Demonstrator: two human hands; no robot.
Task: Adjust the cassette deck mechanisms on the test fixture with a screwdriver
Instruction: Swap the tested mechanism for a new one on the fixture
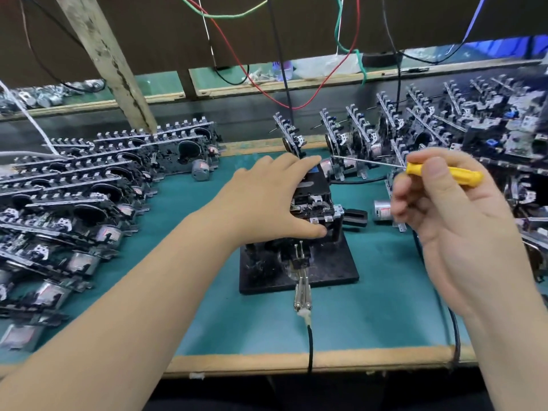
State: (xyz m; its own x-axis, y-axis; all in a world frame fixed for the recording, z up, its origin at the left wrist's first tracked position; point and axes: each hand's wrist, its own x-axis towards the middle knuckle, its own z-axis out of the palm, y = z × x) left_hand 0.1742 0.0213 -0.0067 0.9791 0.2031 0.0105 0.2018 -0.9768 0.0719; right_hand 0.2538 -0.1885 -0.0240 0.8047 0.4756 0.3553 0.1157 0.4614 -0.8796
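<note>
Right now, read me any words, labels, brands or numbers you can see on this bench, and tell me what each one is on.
No text here can be read.
Motor right of the test fixture: red-and-white label, too blurred to read.
Motor behind the left hand: label too small to read.
Screwdriver in the right hand: no marking visible on its yellow handle.
</note>
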